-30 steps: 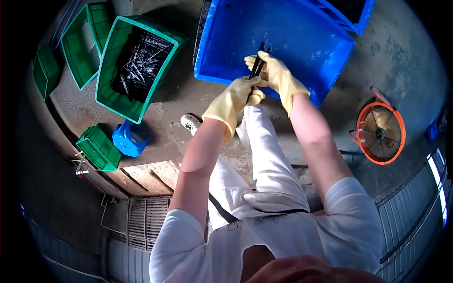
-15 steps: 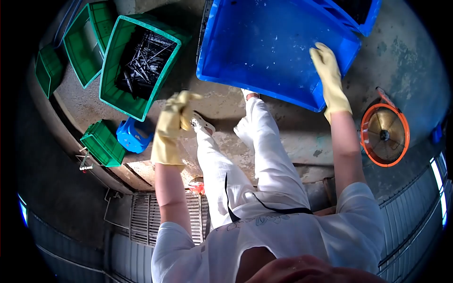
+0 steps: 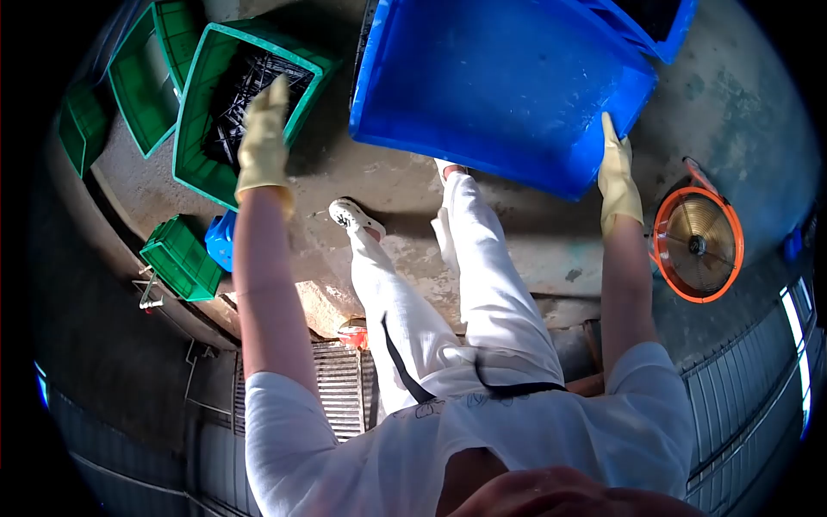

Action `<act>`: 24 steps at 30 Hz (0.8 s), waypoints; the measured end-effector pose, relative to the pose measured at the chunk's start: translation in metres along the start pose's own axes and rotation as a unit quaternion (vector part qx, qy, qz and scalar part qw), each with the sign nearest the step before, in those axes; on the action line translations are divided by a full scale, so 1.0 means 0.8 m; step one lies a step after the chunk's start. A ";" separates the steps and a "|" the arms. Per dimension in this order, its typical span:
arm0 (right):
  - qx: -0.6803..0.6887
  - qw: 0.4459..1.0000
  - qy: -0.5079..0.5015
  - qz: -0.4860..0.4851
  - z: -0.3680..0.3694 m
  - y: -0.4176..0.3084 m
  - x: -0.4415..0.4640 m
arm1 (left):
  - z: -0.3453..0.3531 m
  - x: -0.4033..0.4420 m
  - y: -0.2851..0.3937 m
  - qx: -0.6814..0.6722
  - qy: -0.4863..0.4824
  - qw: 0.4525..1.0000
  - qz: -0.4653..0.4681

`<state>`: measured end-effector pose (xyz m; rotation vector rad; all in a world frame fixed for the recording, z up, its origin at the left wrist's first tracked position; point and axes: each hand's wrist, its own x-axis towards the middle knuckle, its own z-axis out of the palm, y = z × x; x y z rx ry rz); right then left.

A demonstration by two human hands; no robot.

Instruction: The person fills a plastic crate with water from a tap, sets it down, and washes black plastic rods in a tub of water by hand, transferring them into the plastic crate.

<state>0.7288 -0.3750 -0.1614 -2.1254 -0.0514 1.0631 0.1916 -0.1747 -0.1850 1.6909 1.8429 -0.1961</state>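
In the head view, my left hand (image 3: 264, 142), in a cream rubber glove, is over the near right side of a green crate (image 3: 191, 142). Its fingers stretch out above the thin dark sticks (image 3: 226, 129) heaped inside, and I see nothing held in it. My right hand (image 3: 618, 177), gloved alike, is at the right wall of a large blue tub (image 3: 482, 86). One digit lies along the inner side while the others go over the rim. Shallow, cloudy liquid seems to cover the tub's floor, with small pale specks.
More green crates (image 3: 129, 82) stand at the far left, and a smaller green crate (image 3: 183, 263) lies beside a blue plastic stool (image 3: 220, 239). An orange-rimmed fan (image 3: 698, 246) is on the floor at right. Another blue container (image 3: 642, 34) adjoins the tub's far right corner.
My left hand has swung left and forward from above the floor to over the sticks. My right hand has drawn back from inside the tub to its right rim.
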 end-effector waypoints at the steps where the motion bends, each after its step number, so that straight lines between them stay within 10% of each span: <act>1: 0.025 0.999 0.010 0.029 0.001 0.018 0.012 | 0.021 -0.010 -0.001 0.056 0.004 0.974 0.221; 3: 0.049 0.997 0.008 0.062 0.000 0.025 0.025 | 0.037 -0.031 0.092 -0.211 -0.033 0.964 0.156; 5: -0.010 0.992 -0.003 0.122 -0.005 0.007 0.019 | 0.068 -0.024 0.167 -0.287 -0.198 0.923 -0.163; 7: -0.027 0.997 -0.007 0.074 -0.012 0.038 0.045 | 0.071 -0.028 0.173 -0.202 -0.090 0.965 -0.139; 16: -0.009 0.993 -0.036 0.115 -0.028 0.047 0.068 | 0.065 -0.026 0.168 -0.133 -0.136 0.971 -0.147; 24: 0.005 0.985 -0.121 0.124 -0.013 0.035 0.026 | 0.099 -0.107 0.083 -0.272 -0.105 0.938 -0.187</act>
